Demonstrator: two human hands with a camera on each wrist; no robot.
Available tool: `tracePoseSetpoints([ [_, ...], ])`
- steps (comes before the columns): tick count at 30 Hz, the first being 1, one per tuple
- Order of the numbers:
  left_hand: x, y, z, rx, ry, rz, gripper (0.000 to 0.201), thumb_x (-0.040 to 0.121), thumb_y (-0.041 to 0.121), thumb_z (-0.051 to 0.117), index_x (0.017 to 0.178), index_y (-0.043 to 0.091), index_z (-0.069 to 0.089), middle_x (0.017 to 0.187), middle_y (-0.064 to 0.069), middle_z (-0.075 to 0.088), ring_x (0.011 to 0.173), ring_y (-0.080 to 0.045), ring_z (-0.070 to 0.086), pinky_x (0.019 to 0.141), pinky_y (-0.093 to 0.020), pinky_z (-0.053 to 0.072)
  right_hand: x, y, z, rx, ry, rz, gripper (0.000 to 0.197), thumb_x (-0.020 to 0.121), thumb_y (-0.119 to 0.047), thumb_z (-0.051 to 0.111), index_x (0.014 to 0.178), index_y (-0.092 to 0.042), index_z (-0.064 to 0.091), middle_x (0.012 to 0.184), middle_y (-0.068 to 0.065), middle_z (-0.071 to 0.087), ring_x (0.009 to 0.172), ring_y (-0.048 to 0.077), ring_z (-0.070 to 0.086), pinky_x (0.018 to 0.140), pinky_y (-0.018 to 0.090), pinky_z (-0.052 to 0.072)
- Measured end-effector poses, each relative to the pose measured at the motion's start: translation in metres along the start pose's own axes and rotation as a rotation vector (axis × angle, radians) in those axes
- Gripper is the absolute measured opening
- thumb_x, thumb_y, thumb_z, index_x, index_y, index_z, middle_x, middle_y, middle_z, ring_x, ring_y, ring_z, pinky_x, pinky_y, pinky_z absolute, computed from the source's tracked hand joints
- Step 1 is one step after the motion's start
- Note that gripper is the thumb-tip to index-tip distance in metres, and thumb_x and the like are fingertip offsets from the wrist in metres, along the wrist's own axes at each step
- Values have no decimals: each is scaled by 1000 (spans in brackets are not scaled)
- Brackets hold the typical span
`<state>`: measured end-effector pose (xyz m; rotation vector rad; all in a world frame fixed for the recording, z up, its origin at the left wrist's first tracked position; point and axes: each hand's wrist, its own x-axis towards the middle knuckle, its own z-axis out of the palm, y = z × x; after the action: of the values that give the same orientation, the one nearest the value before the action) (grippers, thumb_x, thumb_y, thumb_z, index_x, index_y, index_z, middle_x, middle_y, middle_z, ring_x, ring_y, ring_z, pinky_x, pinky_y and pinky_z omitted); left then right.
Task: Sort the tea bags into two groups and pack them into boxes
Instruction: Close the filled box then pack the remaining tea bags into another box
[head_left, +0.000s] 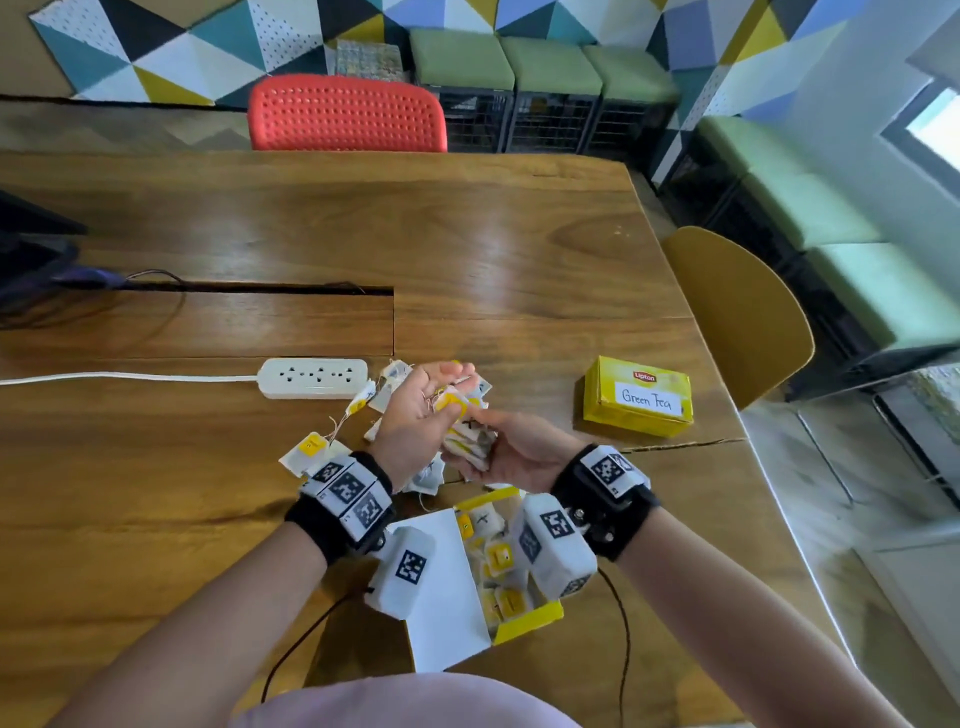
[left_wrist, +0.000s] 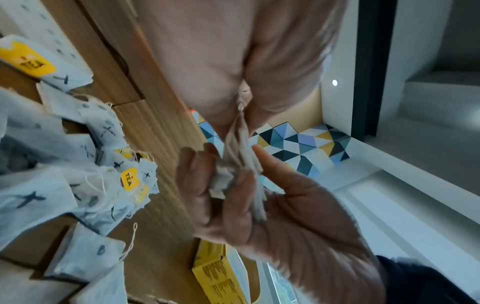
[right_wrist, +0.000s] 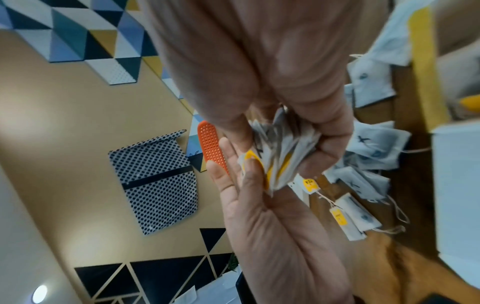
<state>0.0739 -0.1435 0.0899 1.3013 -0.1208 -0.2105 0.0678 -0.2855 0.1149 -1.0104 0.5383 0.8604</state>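
Both hands share a stack of tea bags (head_left: 464, 441) above the table (head_left: 519, 249): right hand (head_left: 511, 452) curled round it, left hand (head_left: 415, 415) pinching its top. Open box (head_left: 524, 621) at 6 o'clock is partly filled; loose bags (head_left: 311, 452) remain at 9 o'clock; the Green Tea box (head_left: 638, 397) at 3 o'clock sits closed.

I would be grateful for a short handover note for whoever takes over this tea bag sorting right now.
Right hand grips a stack of tea bags. Left hand pinches a yellow tag at the top of that stack.
Open box, near edge: partly filled with bags.
Green Tea box, right: closed.
Loose bags lie on the table near the hands.
Left: pack the held stack, sort the loose ones.
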Motion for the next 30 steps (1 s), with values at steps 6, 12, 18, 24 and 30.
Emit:
tracePoseSetpoints([
  [6,-10,-2,7,93,-90,-98,36,89,-20,48,109,10,51,126,-11,57,121,-20,56,97,-26,49,-15,18,-11,59,40,-34,22,101,-24,45,103,-5,56,92,12,60,71,19,65,60,27,56],
  [12,-28,-17,-20,865,-334,-271,26,87,25,68,111,25,59,124,4,59,121,-12,52,95,-31,46,-25,47,-40,-873,288,-142,17,92,-22,52,90,-9,63,85,11,63,82,25,61,75,40,52],
  [18,-45,-25,-32,1065,-498,-348,40,81,24,74,118,18,59,115,3,60,104,-13,60,85,-23,47,-20,85,-35,-1465,283,-147,11,92,-13,54,101,-17,57,98,4,53,89,19,49,88,31,45],
  [24,-52,-27,-34,1087,-516,-375,41,81,19,70,120,19,58,112,6,59,100,-6,53,88,-21,43,-22,90,-25,-1623,294,-110,31,88,-24,60,117,-14,63,119,10,58,112,29,53,88,32,46],
  [30,-52,-25,-34,1089,-505,-364,35,84,16,69,118,19,59,109,8,60,102,-8,56,84,-17,41,-21,85,-23,-1922,420,-175,26,92,-7,50,115,-4,62,117,12,59,110,29,56,87,32,48],
])
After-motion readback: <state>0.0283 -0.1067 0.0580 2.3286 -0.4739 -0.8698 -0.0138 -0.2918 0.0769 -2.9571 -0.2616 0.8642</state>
